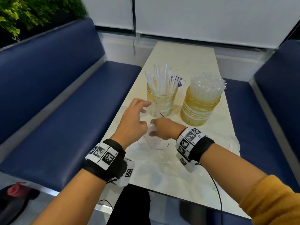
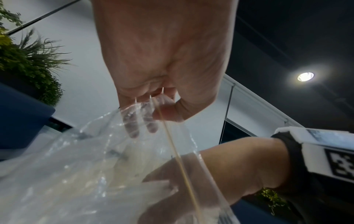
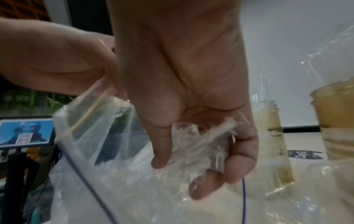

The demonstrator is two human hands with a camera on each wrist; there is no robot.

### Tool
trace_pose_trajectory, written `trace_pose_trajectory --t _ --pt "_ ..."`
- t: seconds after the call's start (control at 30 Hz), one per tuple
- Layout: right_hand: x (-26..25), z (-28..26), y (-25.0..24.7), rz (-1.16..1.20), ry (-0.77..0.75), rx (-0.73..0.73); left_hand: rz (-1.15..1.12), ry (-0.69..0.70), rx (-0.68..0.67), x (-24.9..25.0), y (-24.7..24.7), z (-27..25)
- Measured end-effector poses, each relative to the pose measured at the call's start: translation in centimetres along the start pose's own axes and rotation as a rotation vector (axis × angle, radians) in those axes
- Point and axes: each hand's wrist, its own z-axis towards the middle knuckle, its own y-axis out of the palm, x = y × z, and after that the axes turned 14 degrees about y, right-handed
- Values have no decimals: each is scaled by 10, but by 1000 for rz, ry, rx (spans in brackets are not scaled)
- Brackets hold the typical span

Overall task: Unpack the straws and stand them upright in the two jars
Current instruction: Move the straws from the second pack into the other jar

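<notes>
- Leftmost, at the centre of the head view, the left hand (image 1: 133,118) pinches the upper edge of a clear plastic bag (image 1: 155,140) lying on the pale table (image 1: 186,51).
- Just right of it, the right hand (image 1: 164,129) reaches into the bag, fingers (image 3: 237,165) curled around a bundle of wrapped straws (image 3: 206,142).
- Above the hands, the left jar (image 1: 161,98) holds loose upright straws.
- Further right, the right jar (image 1: 198,108) stands packed full.
</notes>
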Motion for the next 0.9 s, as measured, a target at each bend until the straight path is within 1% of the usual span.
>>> trace_pose_trajectory --t 0.13,0.27,0.33,0.43,0.53,0.6,0.67,0.77,0.83,0.9 --pt "-1 -11 -25 50 -34 30 71 34 -45 1 0 -1" --pt "-4 -29 -55 31 -50 44 179 9 -145 0 7 1" --pt "-5 -37 -68 15 -54 71 238 -1 -163 0 9 3" --pt "-5 -46 -83 11 -64 113 292 3 -123 -3 13 5" --pt "-6 -53 -92 87 -72 125 303 -25 -16 -9 19 9" --pt "-5 -56 -96 177 -89 150 300 -43 29 -12 21 13" --pt "-2 -58 -98 356 -120 177 267 -67 63 -14 21 17" --pt "6 -52 -99 666 -187 177 182 -112 143 -14 18 19" --pt "11 -46 -95 830 -239 166 115 -118 205 -14 14 21" --pt "8 -41 -83 944 -279 136 58 -118 221 -12 11 24"
